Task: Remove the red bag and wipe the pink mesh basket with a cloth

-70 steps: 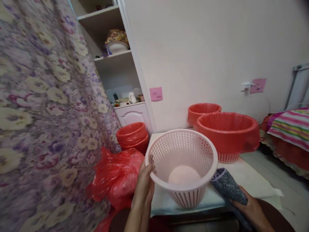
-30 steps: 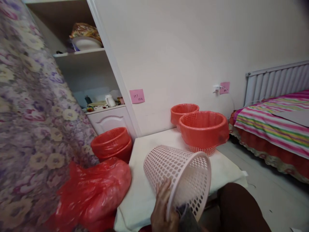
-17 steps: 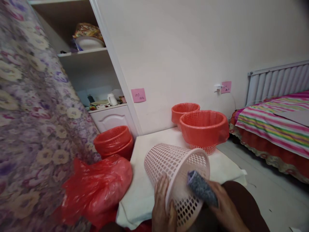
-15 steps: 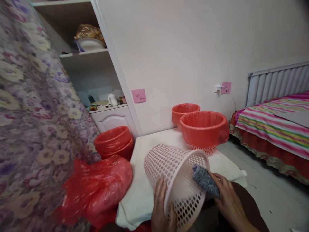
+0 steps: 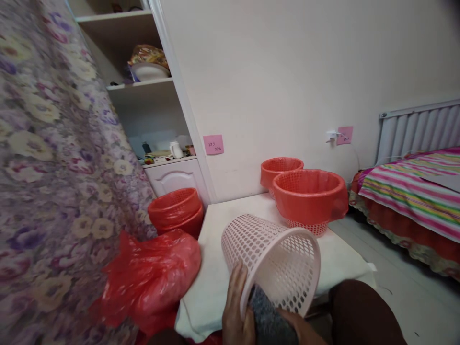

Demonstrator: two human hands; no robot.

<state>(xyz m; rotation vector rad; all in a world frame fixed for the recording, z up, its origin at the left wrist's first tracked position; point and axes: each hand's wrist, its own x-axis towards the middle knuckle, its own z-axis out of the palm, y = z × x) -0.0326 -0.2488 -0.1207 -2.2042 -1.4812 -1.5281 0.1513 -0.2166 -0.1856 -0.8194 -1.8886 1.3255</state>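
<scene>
A pale pink perforated plastic wastebasket [image 5: 253, 239] lies tilted on its side, its open mouth turned toward me and to the right. My left hand [image 5: 235, 306] grips the near left part of its rim, fingers along the outside and thumb at the edge. In my right hand [image 5: 300, 328] is a dark grey fuzzy cloth [image 5: 269, 318], pressed at the inner lower-left rim, close to my left thumb. The cloth covers most of my right fingers.
The wastebasket rests on a table with a cream cover [image 5: 206, 282]. Behind it stand red-bag-lined baskets [image 5: 309, 196]. On the left are stacked red-lined baskets [image 5: 176, 211], a heap of red plastic bags [image 5: 154, 278] and a floral curtain [image 5: 53, 191]. A bed [image 5: 413, 191] stands right.
My right hand has carried the cloth from the right side of the wastebasket's mouth down and left to the rim beside my left hand. The view has shifted slightly.
</scene>
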